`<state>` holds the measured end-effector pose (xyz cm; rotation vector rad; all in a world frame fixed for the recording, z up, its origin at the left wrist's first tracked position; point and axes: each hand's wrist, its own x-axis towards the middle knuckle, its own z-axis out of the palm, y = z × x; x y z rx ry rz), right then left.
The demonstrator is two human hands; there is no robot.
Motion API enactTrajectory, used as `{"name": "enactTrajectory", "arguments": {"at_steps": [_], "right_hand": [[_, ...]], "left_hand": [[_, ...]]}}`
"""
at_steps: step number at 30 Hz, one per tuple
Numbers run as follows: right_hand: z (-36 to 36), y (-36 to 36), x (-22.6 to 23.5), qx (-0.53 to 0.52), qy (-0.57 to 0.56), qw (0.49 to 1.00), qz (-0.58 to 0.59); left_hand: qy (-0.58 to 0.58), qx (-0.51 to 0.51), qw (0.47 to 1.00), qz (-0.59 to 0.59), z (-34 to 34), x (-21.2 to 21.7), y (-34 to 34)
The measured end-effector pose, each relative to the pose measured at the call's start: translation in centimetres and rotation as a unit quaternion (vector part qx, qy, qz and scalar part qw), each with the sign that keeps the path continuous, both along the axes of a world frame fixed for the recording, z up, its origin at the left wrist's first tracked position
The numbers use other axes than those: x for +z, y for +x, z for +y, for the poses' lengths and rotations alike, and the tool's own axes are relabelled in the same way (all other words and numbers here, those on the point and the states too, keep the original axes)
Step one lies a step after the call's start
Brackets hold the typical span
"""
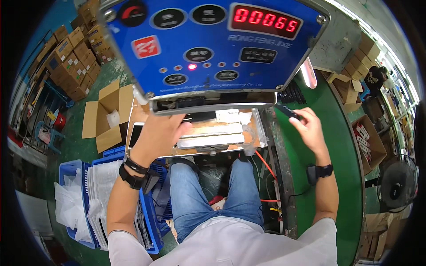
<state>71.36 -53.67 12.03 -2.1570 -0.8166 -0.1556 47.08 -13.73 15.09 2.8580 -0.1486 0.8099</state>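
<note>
My right hand (pixel 312 129) pinches a slim black remote control (pixel 287 111) with small buttons, over the green belt at the right of the machine. My left hand (pixel 160 133) is at the left front of the lit work bed (pixel 211 140), thumb apart from the fingers; its other fingertips are partly hidden below the blue control box (pixel 213 44). Beside those fingers lies a black strip-shaped piece (pixel 200 116), and I cannot tell whether they touch it. Red digits glow on the box's display (pixel 265 21).
Several black pieces (pixel 292 94) lie on the green belt (pixel 341 177). An open carton (pixel 106 116) stands at the left. Blue crates (pixel 80 166) hold white sheets and bags near my left arm. An orange hose (pixel 266 165) runs beneath the bench. A fan (pixel 396 186) stands far right.
</note>
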Motion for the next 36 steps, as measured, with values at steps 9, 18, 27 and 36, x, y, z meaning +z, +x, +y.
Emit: {"name": "enactTrajectory", "arguments": {"at_steps": [9,18,27,36], "right_hand": [[-14.6,13.1,-8.6,-0.294,-0.107,0.947,0.077],[-11.0,21.0,-14.2,-0.393,-0.227,0.891,-0.004],[-8.1,24.9,-15.3,-0.373,-0.198,0.905,-0.054],[-2.7,14.7,-5.7,-0.094,-0.089,0.990,-0.049]], "left_hand": [[-0.016,0.024,0.995,0.093,-2.8,0.2,1.9],[-0.118,0.448,0.886,0.003,17.1,-14.5,-29.9],[-0.165,0.685,0.639,0.307,12.1,-24.7,-61.2],[-0.231,0.707,0.638,0.201,9.4,-24.7,-58.2]]}}
